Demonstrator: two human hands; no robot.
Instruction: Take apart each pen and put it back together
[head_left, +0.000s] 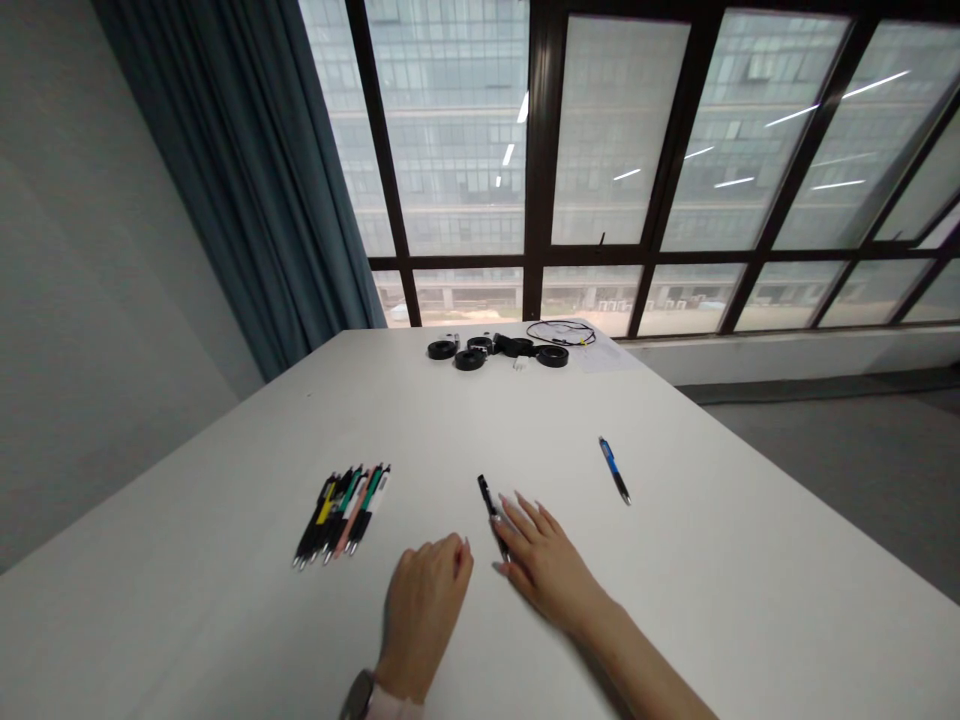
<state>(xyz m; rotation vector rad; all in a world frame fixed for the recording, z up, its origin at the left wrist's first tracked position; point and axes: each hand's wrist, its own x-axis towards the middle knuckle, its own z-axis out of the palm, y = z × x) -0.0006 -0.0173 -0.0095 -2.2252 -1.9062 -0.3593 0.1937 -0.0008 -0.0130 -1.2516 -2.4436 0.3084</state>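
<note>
A black pen [487, 494] lies slantwise on the white table. My right hand [551, 570] is over its near end, fingers stretched out and spread, the index finger across the pen and the thumb near its lower tip. To the left of it my left hand [426, 600] is curled into a fist, back upward, with no object showing from it. Several pens with black, yellow, green, white and pink parts form a row, the pen group [341, 515], left of my hands. A blue pen [614, 470] lies alone to the right.
At the far end of the table [247, 480] are several black tape-like rings [470, 359], a coiled black cable [562, 332] and a pale sheet [609, 358]. A dark watch [358, 694] is on my left wrist. Beyond stand windows [450, 130] and a blue curtain [255, 170].
</note>
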